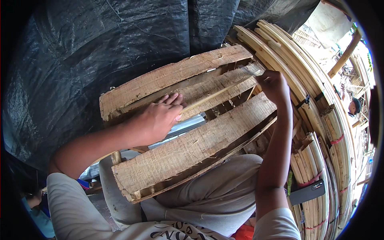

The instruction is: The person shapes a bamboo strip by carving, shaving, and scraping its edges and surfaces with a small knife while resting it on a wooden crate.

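Observation:
A thin pale strip of wood or bamboo (218,95) runs slantwise along the middle plank (208,90) of a rough wooden bench. My left hand (158,120) lies on that plank with fingers stretched and apart, its thumb side against the strip. At the strip's far right end, my right hand (275,85) is closed in a pinch around it. Something small and blurred shows beside those fingertips; I cannot make out what it is. Past my left hand, the strip is mostly hidden under the forearm.
Rough planks form the bench's back slat (176,74) and front slat (196,146), with gaps between. Bundled wooden strips (308,156) are stacked to the right, with a dark phone (307,194) on them. Black plastic sheeting (100,48) hangs behind. Another person (354,106) is at far right.

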A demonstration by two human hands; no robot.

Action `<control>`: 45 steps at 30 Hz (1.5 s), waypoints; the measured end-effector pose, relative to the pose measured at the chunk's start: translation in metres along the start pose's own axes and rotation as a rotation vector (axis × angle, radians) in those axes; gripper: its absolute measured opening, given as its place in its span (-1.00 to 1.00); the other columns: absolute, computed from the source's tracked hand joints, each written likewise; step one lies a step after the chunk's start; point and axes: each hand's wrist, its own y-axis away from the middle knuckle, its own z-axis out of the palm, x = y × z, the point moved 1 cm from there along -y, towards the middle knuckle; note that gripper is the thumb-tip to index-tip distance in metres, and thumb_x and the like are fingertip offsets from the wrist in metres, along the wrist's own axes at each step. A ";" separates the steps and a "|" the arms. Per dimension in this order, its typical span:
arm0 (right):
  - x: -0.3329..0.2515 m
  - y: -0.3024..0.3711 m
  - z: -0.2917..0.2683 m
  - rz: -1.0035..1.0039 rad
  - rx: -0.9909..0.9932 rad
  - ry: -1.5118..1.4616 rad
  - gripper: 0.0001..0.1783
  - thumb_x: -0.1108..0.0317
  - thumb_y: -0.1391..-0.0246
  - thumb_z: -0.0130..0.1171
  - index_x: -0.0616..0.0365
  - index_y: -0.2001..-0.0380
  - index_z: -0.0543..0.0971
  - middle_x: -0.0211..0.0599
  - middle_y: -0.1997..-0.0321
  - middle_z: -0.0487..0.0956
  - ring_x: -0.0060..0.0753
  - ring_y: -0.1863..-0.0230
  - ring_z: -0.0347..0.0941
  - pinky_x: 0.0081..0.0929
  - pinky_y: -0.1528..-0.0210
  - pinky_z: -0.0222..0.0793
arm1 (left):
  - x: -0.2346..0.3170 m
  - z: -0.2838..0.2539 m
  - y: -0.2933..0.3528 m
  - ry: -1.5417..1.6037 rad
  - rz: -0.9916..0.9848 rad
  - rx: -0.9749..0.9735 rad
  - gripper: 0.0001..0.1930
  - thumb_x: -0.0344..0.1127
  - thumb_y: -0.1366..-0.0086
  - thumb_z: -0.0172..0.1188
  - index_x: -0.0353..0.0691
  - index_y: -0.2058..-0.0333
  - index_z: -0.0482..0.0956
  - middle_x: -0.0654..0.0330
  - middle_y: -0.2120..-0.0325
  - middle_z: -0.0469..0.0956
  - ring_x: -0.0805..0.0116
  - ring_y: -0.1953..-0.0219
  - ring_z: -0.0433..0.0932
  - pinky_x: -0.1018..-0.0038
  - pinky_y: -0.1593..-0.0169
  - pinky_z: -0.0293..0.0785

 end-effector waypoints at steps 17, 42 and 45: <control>-0.111 0.072 -0.065 0.011 -0.020 -0.054 -0.85 0.15 -0.01 0.40 -0.06 0.41 0.75 -0.23 0.59 0.65 -0.18 0.52 0.61 -0.29 0.38 0.50 | 0.001 0.002 -0.001 -0.035 0.044 0.074 -0.58 -0.42 -0.45 -0.03 -0.51 -0.22 0.33 -0.33 -0.29 0.29 -0.19 -0.37 0.27 0.11 -0.46 0.21; -0.105 0.061 -0.008 -0.249 -0.362 -0.425 -0.72 0.17 -0.06 0.41 0.18 0.44 0.68 -0.20 0.60 0.65 -0.36 0.57 0.60 -0.38 0.45 0.42 | 0.018 -0.003 -0.005 -0.015 -0.137 0.120 -0.39 -0.41 -0.42 0.09 -0.51 -0.35 0.14 -0.34 -0.20 0.40 -0.18 -0.29 0.39 0.12 -0.40 0.32; -0.110 0.071 -0.005 -0.336 -0.333 -0.476 -0.74 0.20 -0.04 0.43 0.18 0.49 0.67 -0.23 0.63 0.62 -0.34 0.61 0.56 -0.38 0.47 0.40 | 0.014 -0.003 -0.006 -0.110 0.008 0.211 -0.40 -0.39 -0.45 0.05 -0.50 -0.37 0.11 -0.37 -0.24 0.35 -0.17 -0.38 0.27 0.10 -0.49 0.11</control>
